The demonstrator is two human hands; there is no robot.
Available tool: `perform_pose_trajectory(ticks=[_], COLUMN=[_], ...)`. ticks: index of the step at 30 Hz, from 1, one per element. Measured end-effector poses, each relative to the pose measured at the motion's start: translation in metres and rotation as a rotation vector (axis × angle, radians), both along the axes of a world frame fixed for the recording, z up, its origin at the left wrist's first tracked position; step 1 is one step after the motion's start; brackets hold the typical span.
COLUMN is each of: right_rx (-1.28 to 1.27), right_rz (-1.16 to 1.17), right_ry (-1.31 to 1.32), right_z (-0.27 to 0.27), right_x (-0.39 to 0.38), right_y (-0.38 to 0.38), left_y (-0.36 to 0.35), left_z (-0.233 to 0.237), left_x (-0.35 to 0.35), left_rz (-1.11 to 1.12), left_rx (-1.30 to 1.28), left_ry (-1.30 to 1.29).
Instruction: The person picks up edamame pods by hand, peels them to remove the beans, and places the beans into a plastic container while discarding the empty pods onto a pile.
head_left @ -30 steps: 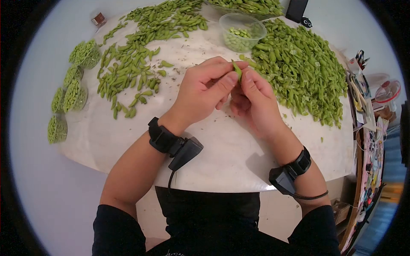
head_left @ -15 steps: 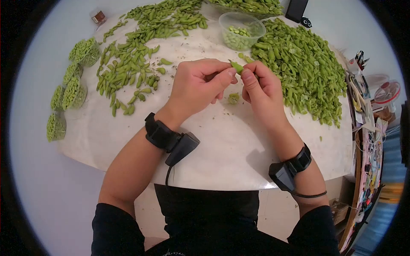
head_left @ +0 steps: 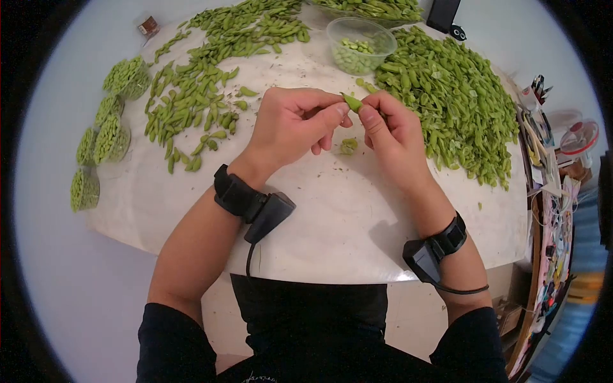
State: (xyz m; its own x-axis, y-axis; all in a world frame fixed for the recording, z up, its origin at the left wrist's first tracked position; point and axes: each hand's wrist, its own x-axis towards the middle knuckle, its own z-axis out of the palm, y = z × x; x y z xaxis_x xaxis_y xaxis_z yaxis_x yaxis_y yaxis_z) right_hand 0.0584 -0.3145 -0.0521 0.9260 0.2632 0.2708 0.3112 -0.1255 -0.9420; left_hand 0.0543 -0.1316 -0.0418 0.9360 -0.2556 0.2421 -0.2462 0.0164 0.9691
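A green edamame pod (head_left: pixel 352 101) is pinched between my two hands above the middle of the table. My left hand (head_left: pixel 297 121) grips one side of it with thumb and forefinger, its other fingers curled beneath. On the other side, my right hand (head_left: pixel 391 126) holds the pod between thumb and bent forefinger. Just below the hands, a small light green scrap (head_left: pixel 348 146) lies on the table. Beyond them stands a clear plastic bowl (head_left: pixel 361 46) partly filled with shelled beans (head_left: pixel 357 62).
Whole pods (head_left: pixel 191 96) are spread at the left and back. A large heap of pods and split shells (head_left: pixel 453 105) covers the right side. Several tubs of beans (head_left: pixel 112 138) line the left edge. A black phone-like object (head_left: pixel 443 15) stands at the back right.
My left wrist has shifted slightly left, and the pod's position between my fingers has changed a little. Both hands still hold it.
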Motion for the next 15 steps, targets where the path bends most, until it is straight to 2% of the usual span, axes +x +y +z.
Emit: perform_pose_trajectory(ticks=[6, 10, 13, 15], right_rx=[0.047, 0.161, 0.206, 0.248], right_rz=[0.065, 0.179, 0.133, 0.157], right_ry=[-0.028, 0.147, 0.175, 0.212], right_z=[-0.0055, -0.0047, -0.0039, -0.0060], right_x=[0.0034, 0.0003, -0.0008, 0.0014], right_y=[0.0000, 0.0016, 0.0031, 0.0014], left_y=[-0.0018, -0.0009, -0.0021, -0.0029], left_z=[0.0001, -0.0008, -0.0043, -0.0052], left_x=[-0.0004, 0.0004, 0.0021, 0.0018], left_rz=[0.023, 0.018, -0.007, -0.010], left_rx=[-0.024, -0.023, -0.107, -0.072], left_ry=[-0.029, -0.023, -0.024, -0.005])
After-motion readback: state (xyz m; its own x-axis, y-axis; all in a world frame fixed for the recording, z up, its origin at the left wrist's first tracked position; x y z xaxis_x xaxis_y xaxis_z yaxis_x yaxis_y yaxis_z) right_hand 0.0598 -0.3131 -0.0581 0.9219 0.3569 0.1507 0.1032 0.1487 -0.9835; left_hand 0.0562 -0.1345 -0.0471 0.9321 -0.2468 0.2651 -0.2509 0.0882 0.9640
